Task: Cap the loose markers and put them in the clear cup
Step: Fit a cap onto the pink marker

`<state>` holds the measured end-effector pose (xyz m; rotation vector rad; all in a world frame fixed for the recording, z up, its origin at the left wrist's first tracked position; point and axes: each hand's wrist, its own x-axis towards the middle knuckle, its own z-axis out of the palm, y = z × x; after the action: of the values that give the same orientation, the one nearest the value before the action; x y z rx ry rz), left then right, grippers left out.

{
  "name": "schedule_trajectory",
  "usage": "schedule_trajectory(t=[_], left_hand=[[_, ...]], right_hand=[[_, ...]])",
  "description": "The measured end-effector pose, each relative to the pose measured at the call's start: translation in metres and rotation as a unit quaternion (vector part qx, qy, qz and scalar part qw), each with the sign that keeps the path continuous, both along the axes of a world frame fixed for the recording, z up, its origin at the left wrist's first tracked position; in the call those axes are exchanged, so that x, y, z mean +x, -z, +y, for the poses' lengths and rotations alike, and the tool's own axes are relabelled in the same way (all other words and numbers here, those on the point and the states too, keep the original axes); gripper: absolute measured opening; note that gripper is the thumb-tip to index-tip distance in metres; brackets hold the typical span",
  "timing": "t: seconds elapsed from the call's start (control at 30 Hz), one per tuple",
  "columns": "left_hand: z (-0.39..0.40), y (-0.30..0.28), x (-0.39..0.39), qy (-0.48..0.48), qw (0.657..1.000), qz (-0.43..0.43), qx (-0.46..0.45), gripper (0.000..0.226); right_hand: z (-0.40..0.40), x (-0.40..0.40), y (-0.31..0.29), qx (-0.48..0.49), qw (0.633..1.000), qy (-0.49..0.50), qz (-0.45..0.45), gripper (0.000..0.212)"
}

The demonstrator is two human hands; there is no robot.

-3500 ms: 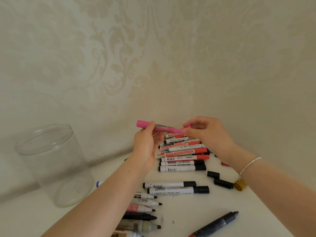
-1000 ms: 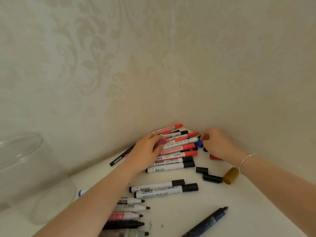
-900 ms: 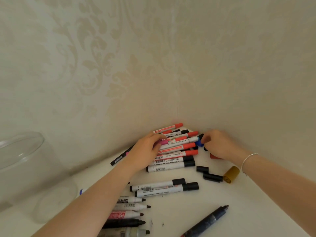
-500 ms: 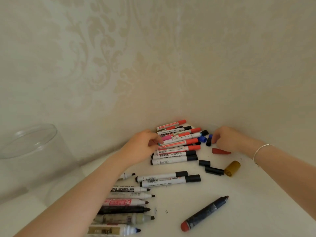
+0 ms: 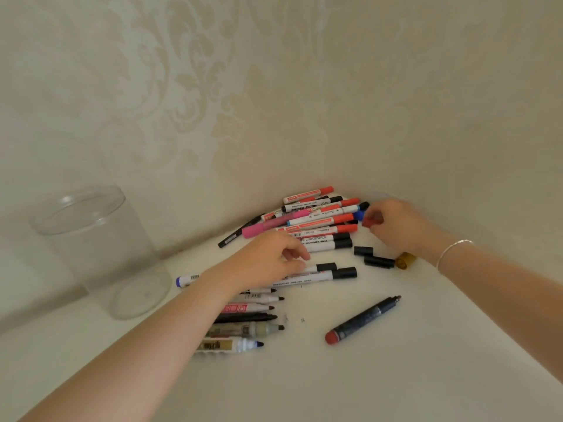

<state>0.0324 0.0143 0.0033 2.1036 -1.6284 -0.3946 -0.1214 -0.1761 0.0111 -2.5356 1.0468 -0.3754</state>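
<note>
The clear cup [image 5: 100, 254] stands upright at the left, with nothing visible inside. A pile of capped markers [image 5: 320, 220] lies in the wall corner, and a pink marker [image 5: 268, 226] lies on its left side. My right hand [image 5: 396, 226] pinches a red cap [image 5: 373, 220] just right of the pile. My left hand [image 5: 268, 260] hovers with loosely curled fingers over two black-capped white markers [image 5: 332, 274], holding nothing that shows. Several uncapped markers [image 5: 253, 309] lie in a row below my left forearm.
Two loose black caps [image 5: 374, 257] and a yellow cap [image 5: 405, 261] lie under my right wrist. A blue cap [image 5: 359, 215] sits at the pile's right end. A dark marker with a red end [image 5: 362, 319] lies alone on the white table [image 5: 396, 376]. Walls close in behind.
The pink marker, held earlier in both hands, now lies in the pile. My left hand drew back from the pile toward me. My right hand picked up the red cap from the table.
</note>
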Motion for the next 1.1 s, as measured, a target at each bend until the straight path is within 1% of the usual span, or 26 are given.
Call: schedule_trajectory(t=[0.03, 0.07, 0.1, 0.17, 0.2, 0.3, 0.37, 0.4, 0.43, 0.47, 0.5, 0.53, 0.57, 0.63, 0.7, 0.73, 0.77, 0.8, 0.9, 0.93, 0.97, 1.03, 1.07, 1.1], left_hand=[[0.001, -0.001, -0.008, 0.006, 1.000, -0.005, -0.001, 0.012], [0.002, -0.002, -0.018, 0.015, 1.000, -0.009, -0.002, 0.014], [0.003, -0.004, -0.030, 0.022, 1.000, -0.010, 0.002, 0.018], [0.002, -0.007, -0.055, 0.032, 0.999, -0.022, 0.034, 0.027], [0.000, -0.008, -0.068, 0.035, 0.997, -0.039, 0.058, 0.032], [-0.005, -0.006, -0.094, 0.056, 0.986, -0.099, 0.120, 0.039], [-0.008, -0.002, -0.098, 0.078, 0.982, -0.124, 0.123, 0.031], [-0.010, -0.001, -0.096, 0.079, 0.982, -0.120, 0.119, 0.025], [-0.011, -0.001, -0.093, 0.072, 0.986, -0.100, 0.115, 0.020], [-0.012, -0.001, -0.089, 0.055, 0.991, -0.055, 0.108, 0.017], [-0.012, -0.003, -0.084, 0.034, 0.995, 0.019, 0.097, 0.017], [-0.011, -0.006, -0.079, 0.016, 0.991, 0.107, 0.084, 0.018], [-0.011, -0.010, -0.074, 0.001, 0.981, 0.184, 0.068, 0.020], [-0.007, -0.016, -0.063, -0.028, 0.954, 0.297, 0.033, 0.022], [-0.004, -0.018, -0.052, -0.059, 0.911, 0.409, -0.007, 0.026], [-0.005, -0.017, -0.046, -0.071, 0.890, 0.450, -0.024, 0.028], [-0.005, -0.016, -0.041, -0.084, 0.876, 0.474, -0.038, 0.029], [-0.006, -0.014, -0.035, -0.097, 0.870, 0.481, -0.046, 0.030], [-0.007, -0.013, -0.023, -0.114, 0.871, 0.474, -0.054, 0.025], [-0.007, -0.013, -0.020, -0.113, 0.868, 0.480, -0.050, 0.025], [-0.006, -0.013, -0.018, -0.112, 0.863, 0.490, -0.045, 0.026], [-0.004, -0.011, -0.011, -0.109, 0.857, 0.501, -0.045, 0.026], [-0.004, -0.010, -0.007, -0.108, 0.861, 0.495, -0.051, 0.025], [-0.003, -0.009, -0.002, -0.110, 0.873, 0.471, -0.058, 0.023]], right_hand=[[0.004, 0.001, -0.003, 0.019, 0.999, -0.017, -0.035, 0.020], [0.010, 0.001, -0.007, 0.059, 0.995, -0.034, -0.074, 0.019], [0.015, 0.001, -0.011, 0.119, 0.985, -0.046, -0.118, 0.018], [0.026, -0.001, -0.019, 0.259, 0.943, -0.056, -0.203, 0.012], [0.029, -0.002, -0.022, 0.312, 0.919, -0.057, -0.234, 0.009], [0.030, -0.008, -0.026, 0.423, 0.862, -0.061, -0.274, 0.007], [0.029, -0.012, -0.028, 0.463, 0.836, -0.059, -0.289, 0.010], [0.029, -0.014, -0.029, 0.476, 0.826, -0.055, -0.299, 0.011], [0.029, -0.016, -0.031, 0.486, 0.815, -0.049, -0.311, 0.011], [0.029, -0.019, -0.032, 0.497, 0.803, -0.043, -0.326, 0.010], [0.028, -0.021, -0.033, 0.507, 0.791, -0.039, -0.340, 0.009], [0.026, -0.023, -0.034, 0.515, 0.779, -0.035, -0.355, 0.009], [0.025, -0.026, -0.036, 0.522, 0.769, -0.030, -0.368, 0.011], [0.021, -0.029, -0.038, 0.541, 0.746, -0.018, -0.388, 0.015], [0.019, -0.030, -0.040, 0.562, 0.724, -0.021, -0.398, 0.016], [0.019, -0.030, -0.039, 0.566, 0.722, -0.024, -0.397, 0.017], [0.019, -0.029, -0.039, 0.559, 0.731, -0.024, -0.391, 0.018], [0.019, -0.027, -0.038, 0.541, 0.750, -0.020, -0.380, 0.019], [0.018, -0.022, -0.031, 0.427, 0.849, 0.010, -0.311, 0.017], [0.017, -0.021, -0.028, 0.394, 0.872, 0.022, -0.289, 0.017], [0.016, -0.019, -0.025, 0.375, 0.885, 0.035, -0.275, 0.016], [0.015, -0.017, -0.018, 0.367, 0.891, 0.057, -0.262, 0.015], [0.015, -0.016, -0.016, 0.365, 0.892, 0.065, -0.257, 0.015], [0.014, -0.015, -0.015, 0.361, 0.895, 0.071, -0.252, 0.015]])
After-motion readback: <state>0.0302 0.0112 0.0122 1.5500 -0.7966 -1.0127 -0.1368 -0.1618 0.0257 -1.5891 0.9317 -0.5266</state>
